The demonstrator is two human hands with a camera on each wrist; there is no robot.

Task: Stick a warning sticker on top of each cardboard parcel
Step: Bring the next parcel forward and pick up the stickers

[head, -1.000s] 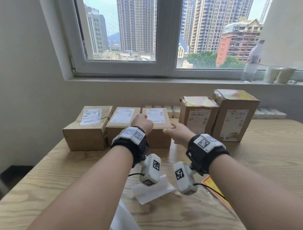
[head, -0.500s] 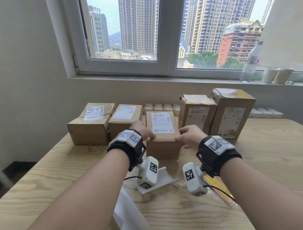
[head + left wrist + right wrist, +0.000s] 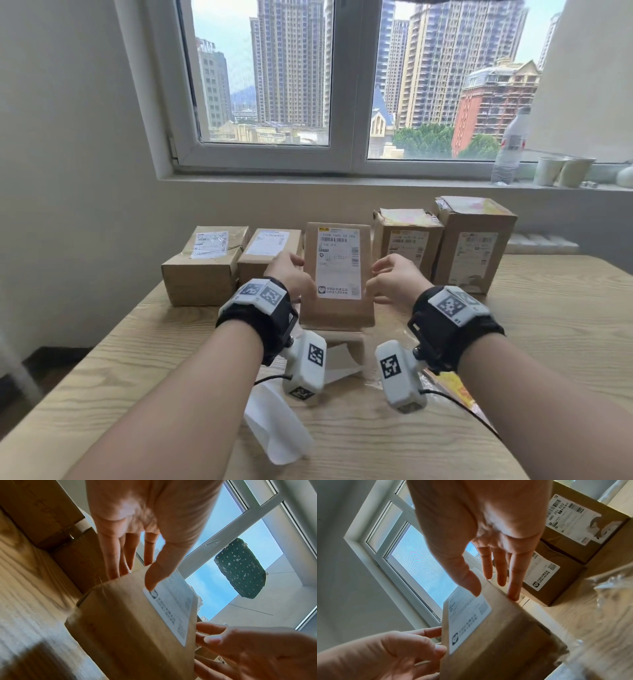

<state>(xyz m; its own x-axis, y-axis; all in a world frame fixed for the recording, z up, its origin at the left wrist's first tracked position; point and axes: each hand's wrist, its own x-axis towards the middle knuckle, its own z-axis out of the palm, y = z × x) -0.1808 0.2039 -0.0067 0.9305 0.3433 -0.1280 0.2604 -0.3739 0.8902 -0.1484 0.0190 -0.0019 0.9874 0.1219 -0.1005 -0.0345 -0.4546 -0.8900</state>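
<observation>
Held upright over the table [image 3: 548,325]: a cardboard parcel [image 3: 337,308], label [image 3: 339,263] facing the camera, grasped between left hand [image 3: 291,274] and right hand [image 3: 394,277] at its side edges. From the head view, only knuckles and wrists. From the left wrist view, left thumb [image 3: 154,577] pressed on the label's corner, fingers [image 3: 113,561] behind the box. From the right wrist view, right fingers [image 3: 513,582] along the far edge, plus two taller boxes [image 3: 570,534] just beside.
</observation>
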